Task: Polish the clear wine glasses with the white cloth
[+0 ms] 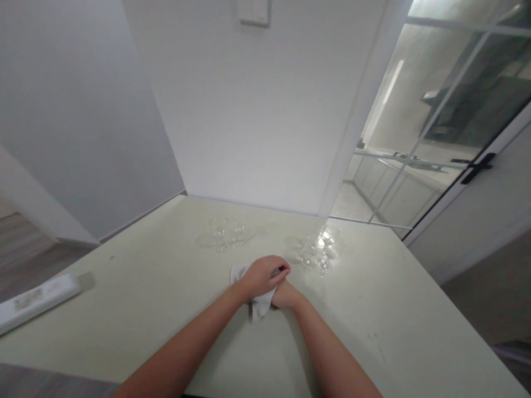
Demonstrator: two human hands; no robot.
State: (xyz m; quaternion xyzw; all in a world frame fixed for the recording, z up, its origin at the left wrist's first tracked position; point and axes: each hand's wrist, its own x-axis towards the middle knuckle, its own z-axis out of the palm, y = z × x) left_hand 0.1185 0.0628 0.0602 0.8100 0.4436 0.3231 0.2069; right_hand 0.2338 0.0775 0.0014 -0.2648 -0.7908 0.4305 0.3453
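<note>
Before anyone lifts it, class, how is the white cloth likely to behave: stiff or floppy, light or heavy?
The white cloth is probably floppy, since its loose end hangs in soft folds. It looks thin, so it is likely light for its size. With no rigid, round shape showing in its visible parts, it seems unlikely to roll.

No text can be read; the greyish marks (28, 299) on the long white box (45, 297) at far left are too blurred.
</note>
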